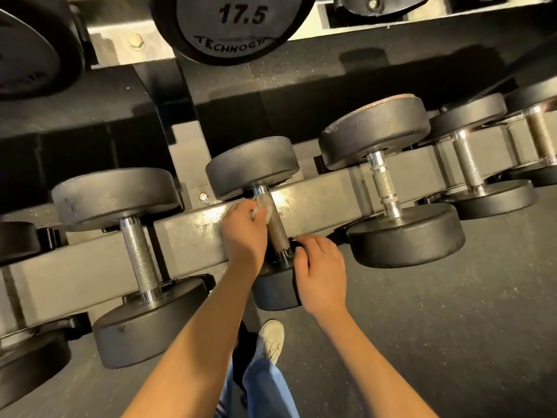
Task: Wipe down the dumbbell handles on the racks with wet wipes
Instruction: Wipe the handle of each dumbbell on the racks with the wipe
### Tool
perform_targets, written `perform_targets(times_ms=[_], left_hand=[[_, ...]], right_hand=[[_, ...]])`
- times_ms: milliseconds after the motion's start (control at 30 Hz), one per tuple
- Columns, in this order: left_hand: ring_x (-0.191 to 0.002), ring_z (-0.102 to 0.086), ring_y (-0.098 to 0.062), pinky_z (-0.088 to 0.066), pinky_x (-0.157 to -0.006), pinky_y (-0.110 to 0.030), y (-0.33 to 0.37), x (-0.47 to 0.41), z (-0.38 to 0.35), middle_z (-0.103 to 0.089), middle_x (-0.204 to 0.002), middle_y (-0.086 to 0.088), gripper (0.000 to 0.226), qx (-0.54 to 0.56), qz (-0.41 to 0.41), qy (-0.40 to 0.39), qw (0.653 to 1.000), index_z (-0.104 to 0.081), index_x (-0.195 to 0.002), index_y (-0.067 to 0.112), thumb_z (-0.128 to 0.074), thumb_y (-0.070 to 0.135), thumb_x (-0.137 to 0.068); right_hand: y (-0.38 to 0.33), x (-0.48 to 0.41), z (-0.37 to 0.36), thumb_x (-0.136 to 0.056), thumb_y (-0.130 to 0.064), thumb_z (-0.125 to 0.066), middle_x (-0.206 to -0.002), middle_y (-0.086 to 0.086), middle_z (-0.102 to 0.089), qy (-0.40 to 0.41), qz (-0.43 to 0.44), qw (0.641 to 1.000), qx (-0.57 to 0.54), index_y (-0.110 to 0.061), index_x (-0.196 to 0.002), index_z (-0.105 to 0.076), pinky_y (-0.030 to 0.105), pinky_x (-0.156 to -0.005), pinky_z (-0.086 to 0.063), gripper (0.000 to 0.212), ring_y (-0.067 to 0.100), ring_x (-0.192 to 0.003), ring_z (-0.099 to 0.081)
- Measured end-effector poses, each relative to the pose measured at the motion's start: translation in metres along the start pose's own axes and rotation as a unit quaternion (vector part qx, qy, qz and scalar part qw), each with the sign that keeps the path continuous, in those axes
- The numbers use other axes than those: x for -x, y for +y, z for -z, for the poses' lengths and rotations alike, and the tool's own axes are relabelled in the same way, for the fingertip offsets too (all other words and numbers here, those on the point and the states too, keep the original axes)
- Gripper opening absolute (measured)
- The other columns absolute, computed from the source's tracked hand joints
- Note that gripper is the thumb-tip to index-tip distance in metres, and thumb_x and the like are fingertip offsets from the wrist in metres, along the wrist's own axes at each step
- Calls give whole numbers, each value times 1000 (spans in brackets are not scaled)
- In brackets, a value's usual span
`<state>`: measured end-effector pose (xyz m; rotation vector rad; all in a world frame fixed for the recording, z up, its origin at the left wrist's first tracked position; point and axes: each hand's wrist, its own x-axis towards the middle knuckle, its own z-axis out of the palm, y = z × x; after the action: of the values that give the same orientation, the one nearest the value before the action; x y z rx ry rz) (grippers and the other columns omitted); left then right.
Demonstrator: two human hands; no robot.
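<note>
Mid-frame, my left hand (244, 233) pinches a limp wet wipe (261, 207) onto the grippy knurled handle (277, 230); my right hand (321, 267) clasps the heavy-looking dumbbell's near head (275, 292).

floor: dark speckled rubber floor (452, 342) under you | furniture: grey metal rack (187, 233) before you | light: warm glare on its beam

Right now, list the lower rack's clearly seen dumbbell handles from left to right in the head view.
First handle, wiped handle with the wipe on it, third handle, fourth handle, fifth handle.
</note>
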<state>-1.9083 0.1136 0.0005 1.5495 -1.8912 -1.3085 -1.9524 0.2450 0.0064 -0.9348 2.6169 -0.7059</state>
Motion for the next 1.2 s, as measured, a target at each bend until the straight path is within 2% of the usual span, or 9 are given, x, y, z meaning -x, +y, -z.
perform_targets(times_ms=[133,300,367,567,700,767,967,1133,1200], left_hand=[[-71,-53,-26,-44,-69,-42,-4,15,3,-54,-72,-6,22,-47,-26,-41,998,-63,-75,4,-60,17,-92],[-67,-50,-14,-42,-64,-27,2,1,10,-56,-77,-4,14,-16,6,-14,1000,-59,-81,10,-55,16,-93],[-73,-53,-16,-44,-68,-30,-1,-1,7,-60,-81,-6,11,-8,16,-16,1000,-60,-86,10,-54,15,-94],[-59,-42,-11,-35,-57,-26,-17,16,8,-46,-60,4,33,-56,8,-127,990,-46,-62,20,-59,18,-92],[-66,-50,-16,-44,-66,-36,-14,8,11,-54,-68,-2,28,-33,4,-88,996,-50,-65,20,-57,16,-92],[-69,-51,-18,-44,-65,-35,-14,8,9,-56,-73,-6,22,-26,4,-73,997,-54,-71,16,-55,14,-92],[-60,-46,-11,-37,-57,-24,-23,24,9,-48,-60,3,32,-85,14,-190,978,-49,-60,22,-63,20,-89],[-61,-45,-2,-39,-53,-9,-14,17,11,-50,-66,6,20,32,41,-68,996,-55,-72,15,-62,15,-91],[-59,-43,-1,-38,-52,-5,-10,14,8,-49,-66,6,17,33,42,-48,997,-55,-77,11,-59,14,-93]], right_hand=[[1,1,-1,-91,-33,-32,-108,0,-65,9,2,1000,-9,-15,-109,-67,36,-90,-42,43,18,-104,-56],[0,1,0,-90,-33,-31,-107,1,-65,9,2,1000,-20,-14,-108,-67,38,-91,-43,45,19,-103,-55],[0,1,-1,-90,-33,-32,-106,1,-65,13,4,1000,-23,-14,-108,-67,38,-90,-43,44,19,-102,-55],[2,2,-2,-91,-33,-32,-104,2,-66,16,7,1000,-20,-14,-106,-68,39,-89,-43,43,20,-101,-56],[2,1,-2,-91,-34,-30,-103,2,-66,11,3,1000,-21,-14,-105,-68,39,-89,-43,44,20,-100,-55],[2,1,-2,-91,-35,-29,-104,2,-65,9,2,1000,-21,-14,-105,-68,39,-90,-43,46,19,-100,-55],[2,3,-2,-91,-34,-30,-99,3,-65,17,-1,999,-29,-13,-101,-68,41,-86,-44,44,21,-96,-55],[2,3,-3,-92,-33,-31,-98,2,-64,17,-1,999,-29,-14,-100,-67,39,-86,-43,42,20,-95,-54],[3,3,-3,-92,-33,-32,-97,2,-64,18,1,999,-29,-14,-100,-67,39,-85,-43,41,19,-94,-54]])
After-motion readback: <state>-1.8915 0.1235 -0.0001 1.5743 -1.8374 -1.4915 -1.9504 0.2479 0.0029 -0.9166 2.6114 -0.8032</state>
